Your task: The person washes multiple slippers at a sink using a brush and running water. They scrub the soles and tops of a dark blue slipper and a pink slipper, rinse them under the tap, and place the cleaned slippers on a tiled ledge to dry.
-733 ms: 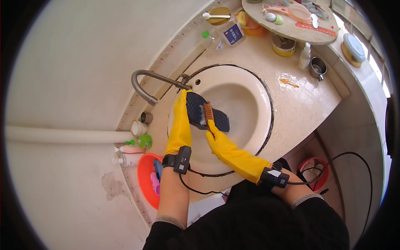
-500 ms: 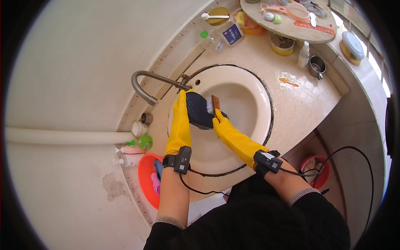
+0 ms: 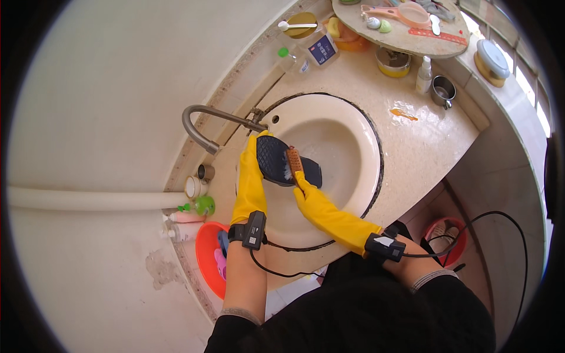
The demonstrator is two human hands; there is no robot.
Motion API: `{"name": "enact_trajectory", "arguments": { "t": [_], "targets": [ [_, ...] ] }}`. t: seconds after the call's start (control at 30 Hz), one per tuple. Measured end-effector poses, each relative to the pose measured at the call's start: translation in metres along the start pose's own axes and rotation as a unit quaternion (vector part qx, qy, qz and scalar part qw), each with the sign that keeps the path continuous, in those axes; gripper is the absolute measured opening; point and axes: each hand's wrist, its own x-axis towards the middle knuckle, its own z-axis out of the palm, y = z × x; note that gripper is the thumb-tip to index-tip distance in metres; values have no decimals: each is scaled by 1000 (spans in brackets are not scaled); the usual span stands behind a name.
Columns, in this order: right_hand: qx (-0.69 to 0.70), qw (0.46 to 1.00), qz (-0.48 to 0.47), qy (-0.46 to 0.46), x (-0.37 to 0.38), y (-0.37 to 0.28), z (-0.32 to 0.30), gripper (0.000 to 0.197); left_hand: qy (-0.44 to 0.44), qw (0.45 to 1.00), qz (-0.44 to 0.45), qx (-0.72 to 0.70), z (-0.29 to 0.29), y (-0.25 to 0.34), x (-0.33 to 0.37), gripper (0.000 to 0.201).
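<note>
Over the round cream sink [image 3: 369, 159], my left hand [image 3: 251, 173] in a yellow rubber glove is closed round the left edge of a dark slipper [image 3: 272, 159]. The slipper's patterned sole faces up. My right hand [image 3: 308, 193], gloved alike, grips a brown scrub brush [image 3: 295, 160] by its lower end. Its white bristles touch the middle of the sole, where a little whitish lather shows. Most of the left fingers are hidden behind the slipper.
A curved metal faucet [image 3: 194, 110] stands at the sink's left. An orange basin [image 3: 207, 253] with slippers sits at lower left. Bottles [image 3: 322, 50], a metal cup [image 3: 443, 91] and a round board [image 3: 406, 35] with utensils line the back. Black cables [image 3: 506, 210] trail from my wrists.
The brush has moved left and down across the sole, its head tilting to the left. My right hand has gone with it. The slipper stays in my left hand, slightly lower.
</note>
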Motion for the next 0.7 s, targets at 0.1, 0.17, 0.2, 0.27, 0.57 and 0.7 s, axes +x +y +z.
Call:
{"name": "enact_trajectory", "arguments": {
  "t": [0.1, 0.17, 0.2, 0.27, 0.57, 0.7],
  "targets": [
    [6, 992, -123, 29, -6, -13, 14, 47, 6, 1000, -25, -18, 14, 12, -27, 44],
    [1, 973, -225, 59, 13, -29, 13, 45, 21, 1000, -3, 0, 25, 17, -40, 46],
    [12, 984, -176, 14, 27, -35, 5, 44, 38, 999, 19, 6, 31, 16, -46, 46],
    [-7, 985, -149, 82, 47, -45, -10, 46, 87, 995, 48, 18, 35, 18, -48, 48],
    [26, 983, -169, 69, 34, -30, -4, 48, 57, 998, -9, 9, 26, 13, -32, 40],
    [46, 973, 224, -17, 39, -2, -22, 50, 20, 986, -26, 163, 5, 7, 8, 35]
  ]
}}
